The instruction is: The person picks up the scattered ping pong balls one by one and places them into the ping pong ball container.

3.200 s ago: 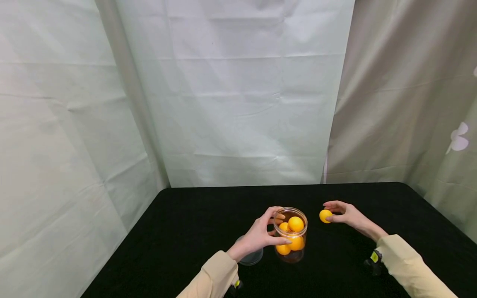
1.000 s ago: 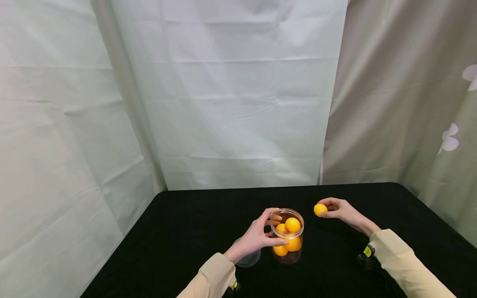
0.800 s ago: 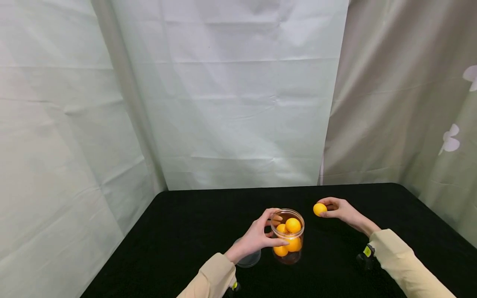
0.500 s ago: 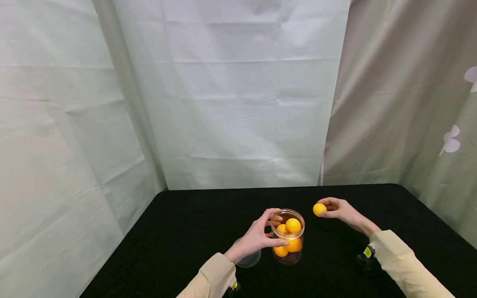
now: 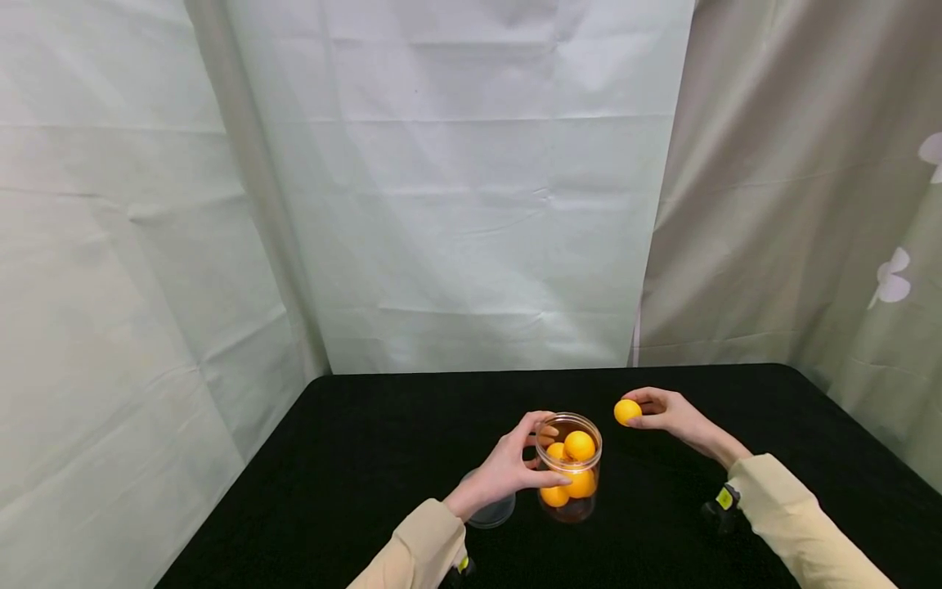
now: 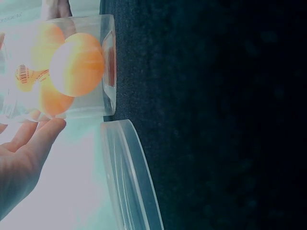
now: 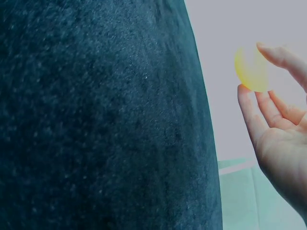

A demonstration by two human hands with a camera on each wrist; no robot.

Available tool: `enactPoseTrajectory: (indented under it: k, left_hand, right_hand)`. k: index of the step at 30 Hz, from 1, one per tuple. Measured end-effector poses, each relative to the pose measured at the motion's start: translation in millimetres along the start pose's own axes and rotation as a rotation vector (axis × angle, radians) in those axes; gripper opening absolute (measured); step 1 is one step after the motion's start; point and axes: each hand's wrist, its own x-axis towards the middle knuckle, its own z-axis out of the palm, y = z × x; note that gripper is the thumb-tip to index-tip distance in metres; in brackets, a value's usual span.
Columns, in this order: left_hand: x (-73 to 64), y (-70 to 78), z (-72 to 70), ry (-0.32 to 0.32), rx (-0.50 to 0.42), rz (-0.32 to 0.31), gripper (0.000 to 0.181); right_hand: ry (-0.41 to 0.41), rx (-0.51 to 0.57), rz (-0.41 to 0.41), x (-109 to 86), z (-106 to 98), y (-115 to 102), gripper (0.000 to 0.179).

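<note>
My left hand (image 5: 508,462) grips a clear open-topped jar (image 5: 570,511) near its rim, thumb in front and fingers behind. Several orange ping-pong balls (image 5: 580,446) lie inside the upright jar; the left wrist view shows print on these balls (image 6: 76,64). To the jar's right, my right hand (image 5: 673,417) pinches another orange ping-pong ball (image 5: 628,412) between thumb and fingertips, above the table. In the right wrist view this ball (image 7: 252,69) looks pale yellow, and the palm (image 7: 283,148) faces the camera.
A clear round lid (image 5: 493,511) lies on the black-covered table (image 5: 412,425), left of the jar and partly hidden by my left wrist. Pale curtains (image 5: 471,204) hang behind the table and along its sides.
Compared with the earliest frame, my right hand has carried its ping-pong ball slightly up and left, closer to the jar. My left hand keeps its grip on the jar.
</note>
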Motion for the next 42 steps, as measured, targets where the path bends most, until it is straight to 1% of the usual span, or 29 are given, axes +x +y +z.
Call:
enactPoseTrajectory:
  k: [6, 10, 17, 20, 25, 30, 37, 41, 42]
  left_hand:
    - [0.0, 0.9, 0.2, 0.001, 0.005, 0.003, 0.063]
    - [1.2, -2.8, -0.3, 0.000, 0.003, 0.005, 0.064]
    - [7.5, -30.0, 1.0, 0.017, 0.016, -0.007, 0.066]
    - [8.6, -34.5, 1.8, 0.022, 0.021, -0.010, 0.065]
    - [9.4, -33.8, 2.8, 0.023, 0.024, -0.018, 0.064]
    - [10.7, -32.1, 3.8, 0.025, 0.032, -0.027, 0.064]
    - [10.6, -33.1, 4.8, 0.020, 0.021, -0.025, 0.064]
    - [10.5, -33.3, 4.4, 0.024, 0.022, -0.023, 0.064]
    - [9.5, -29.2, 4.3, 0.023, 0.019, -0.023, 0.064]
  right_hand:
    - [-0.013, 0.023, -0.011, 1.3, 0, -4, 0.047]
    - [-0.010, 0.021, -0.006, 3.7, 1, -7, 0.046]
    - [-0.023, 0.000, -0.052, 5.8, 5, -15, 0.044]
    - [-0.026, 0.000, -0.064, 5.3, 6, -20, 0.043]
    - [-0.042, -0.007, -0.096, 4.2, 7, -27, 0.042]
    - [-0.050, -0.013, -0.108, 3.7, 9, -33, 0.041]
    - [-0.039, -0.021, -0.086, 3.9, 10, -37, 0.041]
    - [-0.044, -0.014, -0.091, 4.4, 10, -40, 0.039]
    - [-0.050, -0.011, -0.097, 4.5, 10, -41, 0.039]
